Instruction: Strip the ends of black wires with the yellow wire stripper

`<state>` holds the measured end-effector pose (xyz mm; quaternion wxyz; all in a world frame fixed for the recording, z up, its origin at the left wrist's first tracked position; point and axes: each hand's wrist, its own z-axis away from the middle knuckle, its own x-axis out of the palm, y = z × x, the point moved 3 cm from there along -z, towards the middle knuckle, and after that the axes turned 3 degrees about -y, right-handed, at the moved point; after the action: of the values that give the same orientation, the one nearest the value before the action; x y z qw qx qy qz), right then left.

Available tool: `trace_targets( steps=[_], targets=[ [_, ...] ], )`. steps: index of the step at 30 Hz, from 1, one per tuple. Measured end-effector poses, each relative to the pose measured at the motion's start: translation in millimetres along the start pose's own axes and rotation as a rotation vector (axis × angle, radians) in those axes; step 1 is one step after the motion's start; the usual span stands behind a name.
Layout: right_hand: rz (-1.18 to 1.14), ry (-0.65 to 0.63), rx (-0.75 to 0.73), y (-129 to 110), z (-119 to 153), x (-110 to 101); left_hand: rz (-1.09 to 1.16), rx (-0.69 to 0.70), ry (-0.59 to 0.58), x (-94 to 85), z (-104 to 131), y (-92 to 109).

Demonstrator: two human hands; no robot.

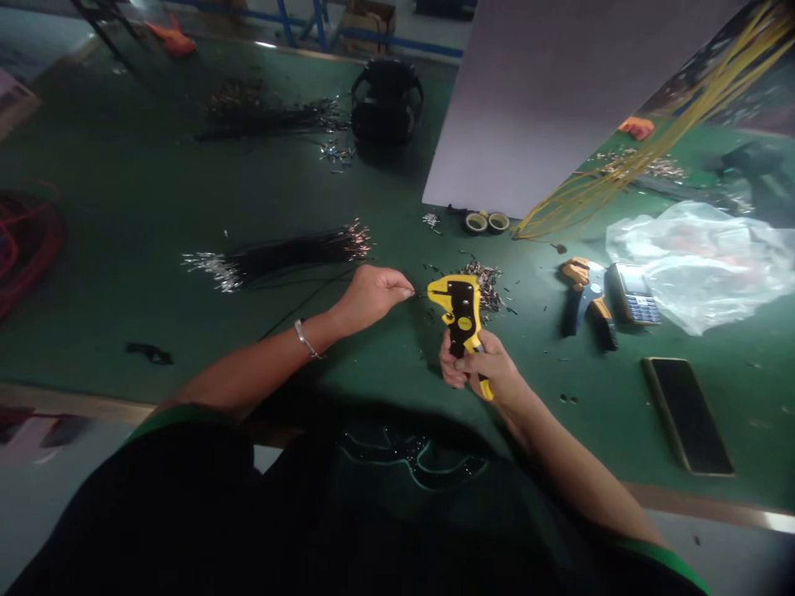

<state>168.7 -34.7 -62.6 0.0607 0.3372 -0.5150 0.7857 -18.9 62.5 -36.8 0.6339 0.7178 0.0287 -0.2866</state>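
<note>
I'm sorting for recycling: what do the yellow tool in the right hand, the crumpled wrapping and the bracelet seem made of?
Yellow tool: smooth painted metal or plastic; even colouring leaves this open. Crumpled wrapping: likely thin, glossy plastic film, being translucent and wrinkled. Bracelet: probably polished metal, given its silvery shine.

Your right hand point(477, 362) grips a yellow-and-black wire stripper point(463, 308) above the green tabletop point(385, 194); your left hand point(373, 295) pinches a thin black wire point(421, 294) at its mouth. A wire bundle point(282, 258) lies left, a smartphone point(689, 418) near right, a plastic bag point(714, 265) beyond.
</note>
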Motion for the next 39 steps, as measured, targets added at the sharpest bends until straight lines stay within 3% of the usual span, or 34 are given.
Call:
trace_targets(
  steps=[9,14,19,32,39],
  targets=[
    [-0.013,-0.099,0.01,-5,-1,-3,0.01,-0.021,0.019,-2.1,4,8],
    [0.012,-0.014,-0.088,-19,0,-3,0.012,-0.013,0.071,-2.0,8,10],
    [0.079,-0.002,-0.131,-16,-3,-2,-0.06,0.027,0.122,1.6,16,20],
    [0.216,0.089,-0.213,-5,-9,-4,-0.471,0.37,0.26,20.3,33,35],
    [0.244,0.109,-0.217,-5,-9,1,-0.583,0.427,0.273,29.6,37,36]
  ],
)
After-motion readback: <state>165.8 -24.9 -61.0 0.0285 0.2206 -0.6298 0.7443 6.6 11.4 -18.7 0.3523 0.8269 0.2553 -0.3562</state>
